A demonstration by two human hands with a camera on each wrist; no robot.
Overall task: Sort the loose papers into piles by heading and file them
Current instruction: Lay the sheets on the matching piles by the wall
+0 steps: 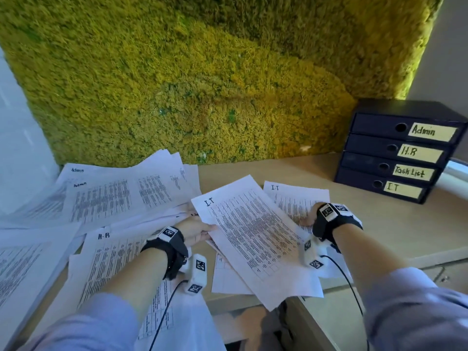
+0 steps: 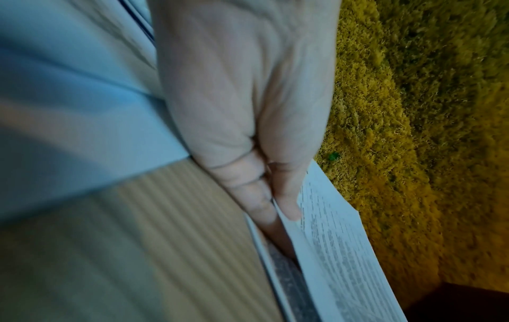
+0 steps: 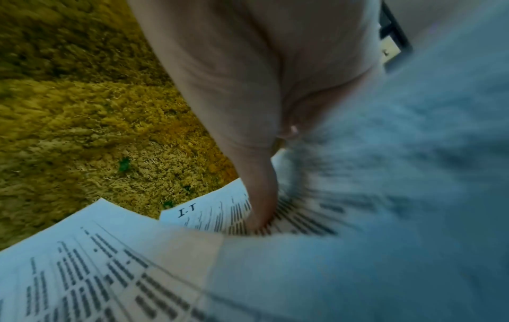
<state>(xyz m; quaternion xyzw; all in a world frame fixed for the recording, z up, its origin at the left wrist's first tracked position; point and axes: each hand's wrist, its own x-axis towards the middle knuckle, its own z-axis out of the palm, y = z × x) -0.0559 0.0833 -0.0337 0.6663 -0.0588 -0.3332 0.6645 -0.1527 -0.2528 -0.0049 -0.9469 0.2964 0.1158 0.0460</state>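
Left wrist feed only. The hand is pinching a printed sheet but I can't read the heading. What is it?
Observer: In the head view the held sheet is headed I.T. The left hand pinches its left edge.
Operator: What is the right hand doing?
Observer: The right hand has its thumb on a second I.T sheet beside the first. Its fingers are hidden.
Operator: Is there anywhere to file it?
Observer: Four stacked file boxes stand at the far right of the desk. The bottom box is labelled IT.
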